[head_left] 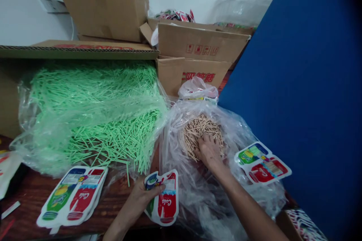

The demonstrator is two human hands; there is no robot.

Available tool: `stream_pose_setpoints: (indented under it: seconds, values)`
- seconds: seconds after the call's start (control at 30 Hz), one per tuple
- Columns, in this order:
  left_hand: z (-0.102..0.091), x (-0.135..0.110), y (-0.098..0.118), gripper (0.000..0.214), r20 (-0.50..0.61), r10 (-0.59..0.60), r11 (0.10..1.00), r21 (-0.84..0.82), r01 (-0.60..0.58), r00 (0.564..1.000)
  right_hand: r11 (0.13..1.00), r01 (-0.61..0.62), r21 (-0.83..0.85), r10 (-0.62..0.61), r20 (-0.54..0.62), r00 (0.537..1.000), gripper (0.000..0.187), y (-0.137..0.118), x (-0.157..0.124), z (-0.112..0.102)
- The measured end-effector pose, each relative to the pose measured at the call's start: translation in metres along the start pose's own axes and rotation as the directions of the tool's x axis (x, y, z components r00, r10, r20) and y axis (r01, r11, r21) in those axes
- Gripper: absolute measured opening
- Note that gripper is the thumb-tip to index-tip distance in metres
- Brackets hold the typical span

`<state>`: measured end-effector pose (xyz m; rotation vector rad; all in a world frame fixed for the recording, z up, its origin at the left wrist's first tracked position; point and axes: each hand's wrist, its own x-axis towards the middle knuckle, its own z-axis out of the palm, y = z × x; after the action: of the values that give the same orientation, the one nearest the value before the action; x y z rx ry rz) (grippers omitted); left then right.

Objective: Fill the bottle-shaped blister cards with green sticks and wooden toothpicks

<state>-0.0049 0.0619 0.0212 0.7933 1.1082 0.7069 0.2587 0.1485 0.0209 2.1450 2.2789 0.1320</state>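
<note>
My left hand (145,196) grips a printed pouch (168,201) with a red cola bottle and a green bottle on it, thumb across its front. My right hand (208,150) reaches into a clear plastic bag, its fingers down among short tan sticks (198,128); whether they have closed on any is hidden. Another such pouch (266,165) lies on the plastic to the right of that hand. A stack of matching pouches (72,196) rests on the table left of my left hand.
Green thin sticks (113,128) fill a large plastic-lined cardboard box (85,54) at the left. Behind the tan sticks stands another carton (198,45) with red print. A blue panel (296,83) borders the right. The dark wooden table (113,211) shows in front.
</note>
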Motion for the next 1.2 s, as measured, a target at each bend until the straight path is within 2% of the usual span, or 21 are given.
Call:
stream_pose_setpoints:
  seconds: [0.07,0.17,0.3,0.43,0.53,0.7,0.87,1.0,1.1,1.2]
  values:
    - [-0.001,-0.001,0.000,0.019,-0.020,-0.013,1.000,-0.017,0.012,1.000,1.000,-0.018,0.009,0.018,-0.001,1.000,0.020,-0.006,0.002,0.004]
    - [-0.003,-0.001,-0.001,0.019,-0.046,-0.023,0.999,-0.031,0.022,0.999,0.992,-0.063,0.113,0.062,0.017,0.998,0.023,-0.007,0.004,0.009]
    - [-0.006,-0.003,-0.002,0.020,-0.047,-0.024,0.998,-0.063,0.021,0.999,0.971,-0.086,0.225,0.078,0.044,0.996,0.025,0.004,0.006,0.012]
    - [-0.011,-0.006,-0.004,0.020,-0.075,-0.010,0.998,-0.068,0.005,0.997,0.928,-0.106,0.357,0.079,0.091,0.993,0.016,0.018,0.012,0.013]
    - [-0.014,-0.008,-0.005,0.018,-0.080,-0.008,0.997,-0.078,0.001,0.997,0.881,-0.139,0.453,0.098,0.113,0.989,0.014,0.024,0.015,0.011]
    - [-0.011,-0.011,-0.003,0.018,-0.073,-0.005,0.994,-0.109,-0.003,0.997,0.787,-0.126,0.604,0.073,0.111,0.991,0.017,0.024,0.018,0.010]
    - [-0.009,-0.011,0.001,0.019,-0.078,-0.012,0.995,-0.103,0.004,0.997,0.735,-0.149,0.662,0.069,0.145,0.987,0.008,0.025,0.022,0.017]
    - [-0.011,-0.012,0.000,0.019,-0.081,-0.004,0.994,-0.106,-0.005,0.997,0.678,-0.151,0.719,0.075,0.137,0.988,0.010,0.028,0.025,0.018]
    - [-0.012,-0.012,-0.001,0.020,-0.076,0.002,0.994,-0.109,-0.011,0.997,0.608,-0.152,0.779,0.110,0.107,0.988,0.009,0.028,0.027,0.014]
    - [-0.010,-0.013,0.002,0.021,-0.094,-0.010,0.993,-0.119,-0.002,0.996,0.504,-0.169,0.847,0.121,0.125,0.985,0.014,0.028,0.027,0.009]
